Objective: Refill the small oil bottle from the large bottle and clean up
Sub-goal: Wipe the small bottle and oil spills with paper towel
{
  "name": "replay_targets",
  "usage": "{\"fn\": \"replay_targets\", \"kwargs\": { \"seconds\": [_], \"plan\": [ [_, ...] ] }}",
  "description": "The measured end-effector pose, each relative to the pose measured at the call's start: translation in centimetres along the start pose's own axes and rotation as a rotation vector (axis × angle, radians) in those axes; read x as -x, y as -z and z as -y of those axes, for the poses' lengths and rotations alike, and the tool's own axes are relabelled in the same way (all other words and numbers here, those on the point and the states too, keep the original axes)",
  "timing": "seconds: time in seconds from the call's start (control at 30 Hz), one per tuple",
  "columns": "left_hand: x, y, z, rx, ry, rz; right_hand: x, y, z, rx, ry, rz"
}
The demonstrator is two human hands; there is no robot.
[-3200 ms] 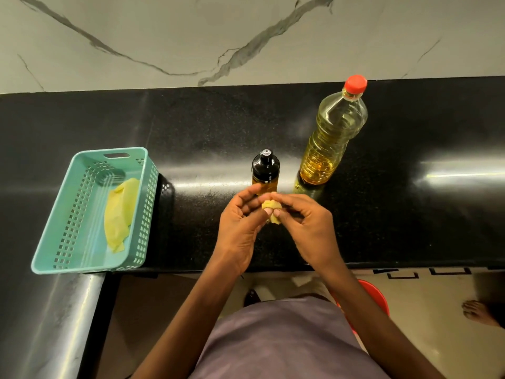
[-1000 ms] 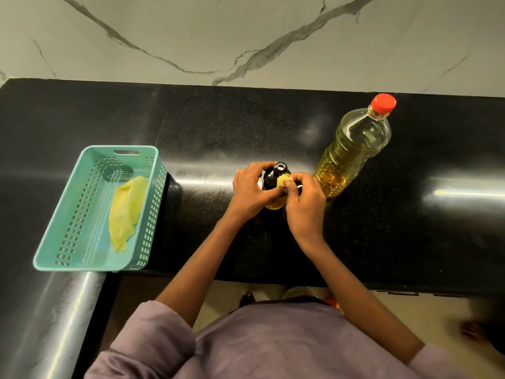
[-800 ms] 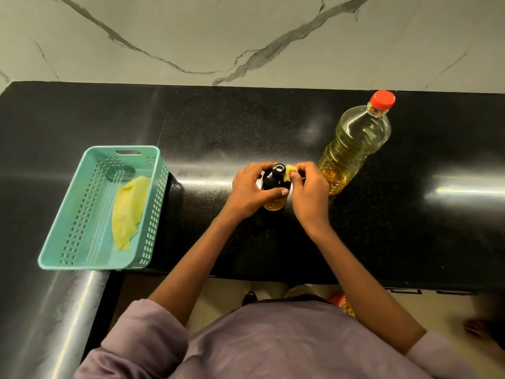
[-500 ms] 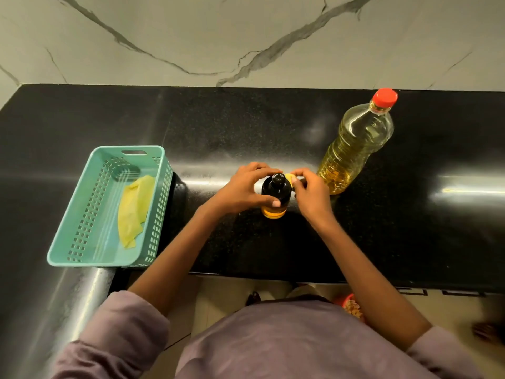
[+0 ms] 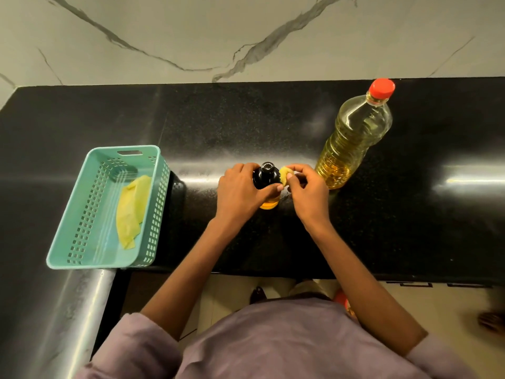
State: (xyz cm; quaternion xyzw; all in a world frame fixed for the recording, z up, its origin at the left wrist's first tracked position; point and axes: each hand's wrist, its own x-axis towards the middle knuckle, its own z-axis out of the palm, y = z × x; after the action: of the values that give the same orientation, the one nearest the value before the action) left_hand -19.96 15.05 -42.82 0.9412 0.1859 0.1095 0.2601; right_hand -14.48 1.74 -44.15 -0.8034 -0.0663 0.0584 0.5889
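Note:
The small oil bottle (image 5: 266, 176), dark on top with amber oil at its base, stands upright on the black counter (image 5: 273, 127). My left hand (image 5: 239, 192) grips it round its body. My right hand (image 5: 307, 191) pinches a small wad of yellow cloth (image 5: 285, 175) against the bottle's right shoulder. The large clear bottle (image 5: 352, 140) of yellow oil with a red cap stands upright just to the right, apart from my right hand.
A teal perforated basket (image 5: 82, 242) sits at the counter's left front edge with a yellow cloth (image 5: 131, 209) lying inside. A marble wall rises behind the counter. Floor and a red object show below the counter's front edge.
My hands moved from the counter's front edge to the small bottle. The left hand took hold of it, and the right hand has rubbed the yellow wad from the top to the right shoulder.

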Motion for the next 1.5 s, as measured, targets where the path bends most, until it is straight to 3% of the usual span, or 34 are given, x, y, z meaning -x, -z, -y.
{"fn": "replay_targets", "kwargs": {
  "seconds": [0.13, 0.27, 0.43, 0.5, 0.57, 0.7, 0.87, 1.03, 1.13, 1.23, 1.4, 1.5],
  "plan": [
    [-0.3, -0.2, -0.1, 0.016, 0.001, 0.002, -2.1, -0.3, 0.2, 0.05, 0.107, 0.075],
    [-1.0, 0.2, 0.8, 0.069, -0.025, 0.089, -4.7, -0.6, -0.2, 0.142, 0.138, 0.275],
    [-3.0, 3.3, 1.9, 0.168, -0.245, 0.45, -4.2, -0.8, -2.1, 0.318, 0.04, 0.44],
    [-3.8, 4.2, 2.4, 0.151, -0.308, 0.549, -2.5, -0.4, -2.5, 0.259, -0.035, 0.462],
    [-3.9, 4.4, 3.2, 0.138, -0.317, 0.503, -0.7, -0.2, -2.5, 0.132, -0.079, 0.447],
    [-2.1, 3.5, 4.6, 0.073, -0.329, 0.216, 1.2, -0.3, -2.3, 0.151, 0.0, 0.228],
    [0.3, 1.7, 2.7, 0.129, -0.133, 0.05, -0.1, -0.8, -1.0, 0.211, 0.135, 0.104],
    [-0.2, 0.1, 1.6, 0.103, -0.049, -0.045, -2.7, -2.0, -0.4, 0.262, 0.222, 0.173],
    [-0.3, 0.3, 1.9, 0.159, -0.088, -0.024, -4.5, -2.5, -0.7, 0.287, 0.228, 0.371],
    [-0.9, 1.5, 2.6, 0.232, -0.165, 0.123, -4.7, -2.6, -1.2, 0.35, 0.227, 0.538],
    [-3.5, 4.3, 4.3, 0.21, -0.235, 0.49, -3.0, -2.6, -2.8, 0.571, 0.162, 0.477],
    [-3.3, 4.6, 4.9, 0.191, -0.211, 0.384, -1.1, -2.4, -2.6, 0.54, 0.096, 0.35]
  ]
}}
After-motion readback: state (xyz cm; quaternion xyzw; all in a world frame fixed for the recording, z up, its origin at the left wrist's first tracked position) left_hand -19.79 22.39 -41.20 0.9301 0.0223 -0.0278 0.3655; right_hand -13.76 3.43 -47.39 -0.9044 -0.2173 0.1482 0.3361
